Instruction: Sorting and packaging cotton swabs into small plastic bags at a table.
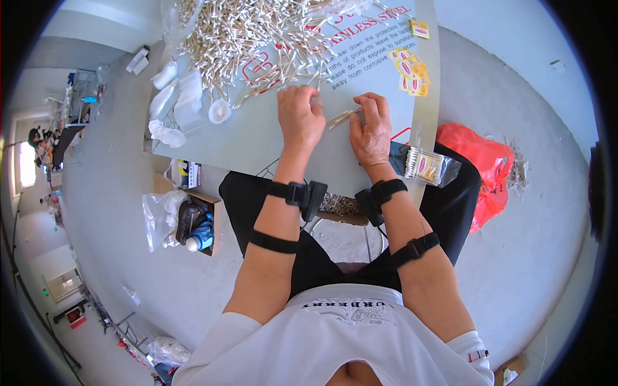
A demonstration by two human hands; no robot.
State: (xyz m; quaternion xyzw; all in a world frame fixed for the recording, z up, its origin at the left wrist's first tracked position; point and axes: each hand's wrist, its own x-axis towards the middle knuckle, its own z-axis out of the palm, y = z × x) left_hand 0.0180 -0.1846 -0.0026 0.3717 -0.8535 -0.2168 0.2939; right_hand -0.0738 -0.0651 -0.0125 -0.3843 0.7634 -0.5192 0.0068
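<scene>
Over the smooth tabletop (244,136), the right hand (373,134) pinches slender swabs (339,119); left grip (300,117) unclear.

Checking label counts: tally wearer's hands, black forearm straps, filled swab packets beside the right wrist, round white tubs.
Wearer's hands: 2
Black forearm straps: 4
Filled swab packet: 1
Round white tub: 1
Total: 8
</scene>
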